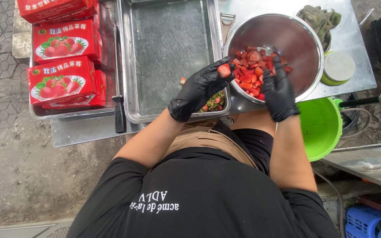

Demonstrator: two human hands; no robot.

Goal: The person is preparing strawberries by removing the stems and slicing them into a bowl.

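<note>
While my left hand (199, 90) pinches a strawberry (224, 69) at the rim of the steel bowl (303, 37), my right hand (278, 90) sits over the cut pieces (252, 72); I cannot tell its grip. Trimmed tops (213, 102) lie in the tray (168, 48).

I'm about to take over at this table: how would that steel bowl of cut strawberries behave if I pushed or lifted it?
The steel bowl would probably slide easily, since it sits on a smooth metal table. Its rounded shape suggests it may rock or tip if pushed at the rim. The cut strawberries lie heaped toward the near side, so it would likely feel lopsided when lifted.
</note>
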